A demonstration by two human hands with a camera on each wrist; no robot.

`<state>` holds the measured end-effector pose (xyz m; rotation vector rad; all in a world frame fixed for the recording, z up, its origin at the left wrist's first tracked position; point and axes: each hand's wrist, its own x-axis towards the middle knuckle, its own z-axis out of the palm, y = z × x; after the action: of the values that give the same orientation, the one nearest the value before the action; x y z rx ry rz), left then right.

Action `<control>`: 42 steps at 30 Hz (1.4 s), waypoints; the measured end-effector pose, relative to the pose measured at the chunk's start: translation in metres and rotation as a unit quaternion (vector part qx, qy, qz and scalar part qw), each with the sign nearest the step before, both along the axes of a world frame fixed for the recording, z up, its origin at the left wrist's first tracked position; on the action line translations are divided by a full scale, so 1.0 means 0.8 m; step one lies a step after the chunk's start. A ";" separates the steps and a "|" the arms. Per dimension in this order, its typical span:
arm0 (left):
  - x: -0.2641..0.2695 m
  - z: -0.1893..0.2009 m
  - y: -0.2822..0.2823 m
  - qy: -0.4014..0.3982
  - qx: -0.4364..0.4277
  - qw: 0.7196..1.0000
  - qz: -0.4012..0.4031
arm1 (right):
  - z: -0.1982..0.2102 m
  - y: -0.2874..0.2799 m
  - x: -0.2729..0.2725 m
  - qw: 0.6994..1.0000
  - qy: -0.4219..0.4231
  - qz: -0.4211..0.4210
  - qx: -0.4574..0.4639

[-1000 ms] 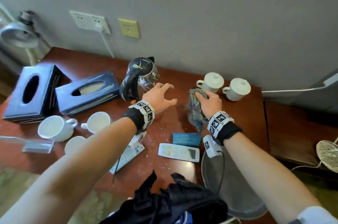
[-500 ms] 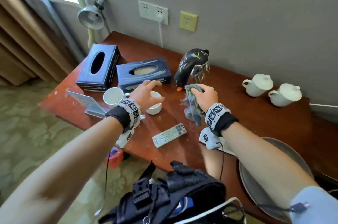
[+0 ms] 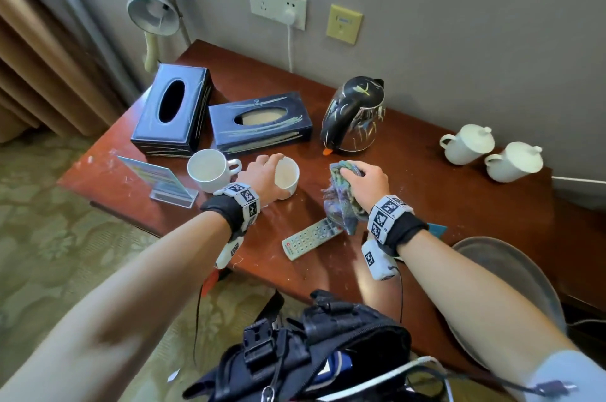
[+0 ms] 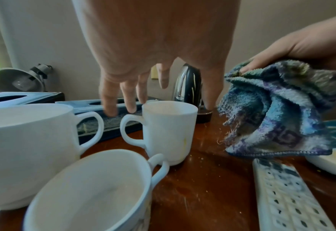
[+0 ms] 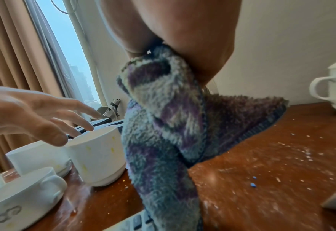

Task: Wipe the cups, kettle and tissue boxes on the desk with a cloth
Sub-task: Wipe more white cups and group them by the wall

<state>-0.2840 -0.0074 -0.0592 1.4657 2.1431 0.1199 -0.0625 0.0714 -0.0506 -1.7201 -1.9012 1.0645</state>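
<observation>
My left hand [image 3: 269, 170] hovers over a white cup [image 3: 288, 176] in front of the tissue boxes, fingers spread around its rim [image 4: 169, 106] without a plain grip. The left hand [image 5: 50, 125] looks the same in the right wrist view. My right hand [image 3: 365, 180] grips a bunched blue-purple cloth [image 3: 341, 204] just right of that cup and before the black kettle [image 3: 355, 114]. The cloth [image 4: 278, 112] hangs above the desk. A second cup [image 3: 210, 170] stands left; a third [image 4: 88, 187] sits under my left wrist. Two dark blue tissue boxes [image 3: 173, 113] [image 3: 259, 124] lie behind.
Two lidded white cups [image 3: 469, 142] [image 3: 515, 160] stand at the back right. A remote [image 3: 311, 237] lies near the front edge, an acrylic sign holder [image 3: 160, 181] at the left edge, a lamp [image 3: 154, 8] at the back left corner, a round tray [image 3: 511, 273] at the right.
My left hand moved from beside the kettle leftward to the cups and now sits over one. The right hand carried the cloth left, from the lidded cups to before the kettle.
</observation>
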 end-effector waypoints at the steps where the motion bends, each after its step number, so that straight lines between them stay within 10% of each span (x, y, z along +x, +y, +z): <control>1: 0.004 -0.002 0.004 0.015 -0.011 1.000 -0.001 | -0.001 0.000 0.005 1.000 -0.006 -0.005 -0.002; 10: 0.029 -0.003 0.039 0.056 -0.074 0.996 0.017 | 0.006 0.019 0.044 1.000 -0.009 -0.021 0.006; 25: 0.142 0.066 0.090 -0.228 0.090 0.969 -0.040 | 0.036 0.049 0.104 0.981 0.189 -0.045 0.032; 36: 0.234 0.088 0.139 -0.239 0.115 0.964 -0.019 | 0.044 0.039 0.170 0.951 0.277 0.004 0.135; 42: 0.274 0.090 0.136 -0.172 0.151 0.969 -0.088 | 0.037 0.090 0.201 0.948 0.296 -0.119 -0.007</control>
<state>-0.0651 0.1013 0.0132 1.6561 1.7610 0.6125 0.0984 0.1437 -0.0210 -1.3772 -1.2811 1.3089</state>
